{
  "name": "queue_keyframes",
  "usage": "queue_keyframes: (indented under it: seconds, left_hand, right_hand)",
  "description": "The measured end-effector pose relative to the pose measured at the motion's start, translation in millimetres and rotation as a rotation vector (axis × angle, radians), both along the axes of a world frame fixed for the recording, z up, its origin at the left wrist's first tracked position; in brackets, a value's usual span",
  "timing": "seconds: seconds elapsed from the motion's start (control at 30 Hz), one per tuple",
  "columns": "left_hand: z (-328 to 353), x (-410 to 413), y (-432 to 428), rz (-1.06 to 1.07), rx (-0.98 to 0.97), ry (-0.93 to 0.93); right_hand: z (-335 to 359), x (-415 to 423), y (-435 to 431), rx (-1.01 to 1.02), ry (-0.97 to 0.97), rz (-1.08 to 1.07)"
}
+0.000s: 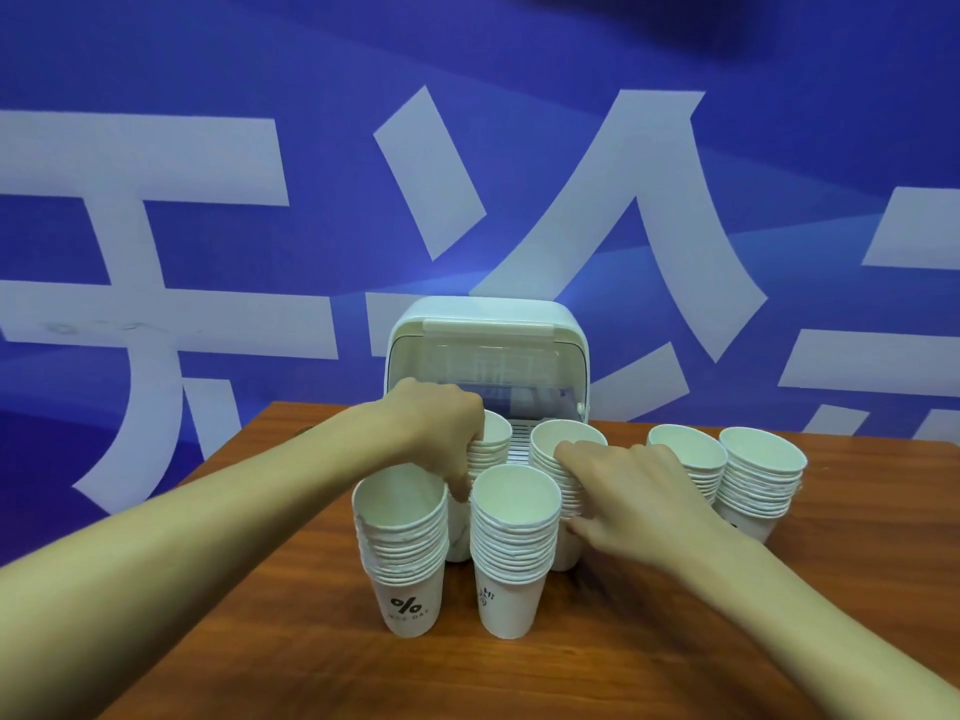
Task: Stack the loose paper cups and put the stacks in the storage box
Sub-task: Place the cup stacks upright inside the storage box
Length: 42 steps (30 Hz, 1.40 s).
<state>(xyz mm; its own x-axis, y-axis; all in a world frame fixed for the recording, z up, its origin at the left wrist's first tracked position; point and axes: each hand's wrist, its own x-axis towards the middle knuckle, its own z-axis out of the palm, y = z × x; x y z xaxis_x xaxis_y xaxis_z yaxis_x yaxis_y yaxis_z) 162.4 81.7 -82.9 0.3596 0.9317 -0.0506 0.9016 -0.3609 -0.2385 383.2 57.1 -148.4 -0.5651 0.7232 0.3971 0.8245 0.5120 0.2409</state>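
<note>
Several stacks of white paper cups stand on the wooden table (260, 641). My left hand (441, 433) grips the back-left stack (493, 444) from above and the side. My right hand (623, 491) grips the middle stack (561, 449), fingers curled round its rims. In front stand a stack with a "%" mark (402, 543) and a stack marked "Hi" (511, 548), both untouched. Two more stacks (691, 459) (761, 472) stand at the right. The pale storage box (488, 356) sits behind the cups at the table's far edge, its clear front lid raised.
A blue wall with large white characters (208, 210) rises right behind the table. Bare wood lies in front of the stacks and on the left. The table's far edge runs just behind the box and the right-hand stacks.
</note>
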Motion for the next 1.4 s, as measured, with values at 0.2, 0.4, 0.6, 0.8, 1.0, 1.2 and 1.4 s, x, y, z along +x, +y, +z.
queue_keyframes:
  seconds: [0.2, 0.4, 0.6, 0.8, 1.0, 1.2, 1.4]
  left_hand:
    - [-2.8, 14.3, -0.9, 0.012, -0.013, 0.119]
    - [-5.5, 14.6, -1.1, -0.011, 0.071, 0.088]
    - [2.4, 4.9, -1.9, -0.003, 0.106, 0.015]
    - [15.8, -1.0, -1.5, -0.026, 0.22, -0.035]
    - [23.5, -8.9, -1.2, -0.03, 0.282, -0.067]
    - [33.9, -17.0, -1.2, 0.002, 0.372, -0.12]
    - [30.9, -27.6, 12.8, 0.042, 0.43, -0.159]
  right_hand:
    - [2.9, -1.3, -1.5, -0.029, 0.036, 0.005]
    - [3.1, -1.9, -1.4, 0.0, 0.05, 0.05]
    - [16.2, 1.5, 4.1, 0.174, 0.001, 0.022]
    - [48.8, -4.4, 2.3, 0.069, -0.016, -0.049]
    - [75.5, -11.5, 11.2, 0.073, -0.035, -0.078]
    - [90.9, -27.0, 29.1, 0.116, -0.008, -0.077]
    - [85.2, -49.5, 53.1, 0.143, 0.025, -0.087]
